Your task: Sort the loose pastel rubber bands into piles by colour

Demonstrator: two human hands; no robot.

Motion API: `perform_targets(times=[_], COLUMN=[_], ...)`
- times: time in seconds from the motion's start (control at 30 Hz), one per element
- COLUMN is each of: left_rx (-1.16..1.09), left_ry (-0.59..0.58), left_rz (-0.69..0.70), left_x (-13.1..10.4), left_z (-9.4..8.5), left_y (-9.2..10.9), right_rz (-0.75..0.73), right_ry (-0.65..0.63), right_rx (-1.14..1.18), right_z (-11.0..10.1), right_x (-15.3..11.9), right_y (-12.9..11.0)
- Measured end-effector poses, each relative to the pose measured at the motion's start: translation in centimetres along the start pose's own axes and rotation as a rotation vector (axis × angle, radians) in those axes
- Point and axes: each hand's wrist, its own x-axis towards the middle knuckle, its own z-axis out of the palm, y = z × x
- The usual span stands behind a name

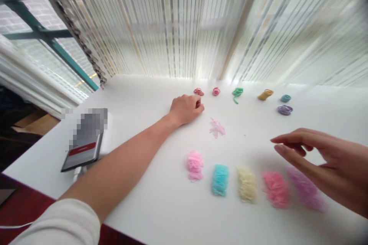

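My left hand (pixel 186 109) rests on the white table with its fingers curled in. What they hold, if anything, is hidden. Just past its knuckles lies a small bundle of red loops (pixel 198 92). To its lower right is a loose tangle of pale pink strands (pixel 217 128). My right hand (pixel 324 160) hovers at the right, thumb and forefinger stretched out, tips close together with nothing visible between them. Beneath it are a purple bundle of thin strands (pixel 306 189) and a coral-pink one (pixel 276 189). Farther left sit cream (pixel 246 185), turquoise (pixel 220 180) and pink bundles (pixel 194 166).
Along the back lie a pinkish-red coil (pixel 216 91), a green bundle (pixel 237 93), a mustard one (pixel 265 94), a teal one (pixel 285 98) and a purple coil (pixel 285 110). A phone (pixel 83 157) leans beside my left forearm. A striped string curtain (pixel 172 26) hangs behind the table.
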Motion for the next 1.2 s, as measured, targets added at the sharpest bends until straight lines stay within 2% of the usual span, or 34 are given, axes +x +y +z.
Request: perform_targets(times=[0.03, 0.2, 0.33, 0.43, 0.67, 0.93, 1.2], left_rx=[0.006, 0.044, 0.041, 0.048, 0.077, 0.111, 0.190], left_ry=[0.001, 0.004, -0.008, 0.001, 0.011, 0.009, -0.042], left_rz=[-0.004, -0.015, -0.008, -0.010, -0.012, -0.032, -0.088], left_x=[0.0, 0.2, 0.2, 0.3, 0.4, 0.6, 0.9], left_z=[0.0, -0.1, -0.3, -0.3, -0.3, -0.6, -0.8], left_y=[0.0, -0.3, -0.4, -0.4, -0.3, -0.2, 0.0], right_rz=[0.030, 0.134, 0.274, 0.368, 0.406, 0.393, 0.384], right_ry=[-0.007, 0.112, 0.144, 0.128, 0.074, 0.087, 0.094], right_rx=[-0.051, -0.167, -0.154, -0.097, -0.033, -0.003, 0.020], right_z=[-0.1, -0.7, -0.9, -0.7, -0.4, -0.4, -0.3], right_x=[0.2, 1.4, 1.8, 2.0, 2.2, 2.4, 2.7], right_y=[0.5, 3.4, 5.5, 6.3, 6.3, 6.2, 5.9])
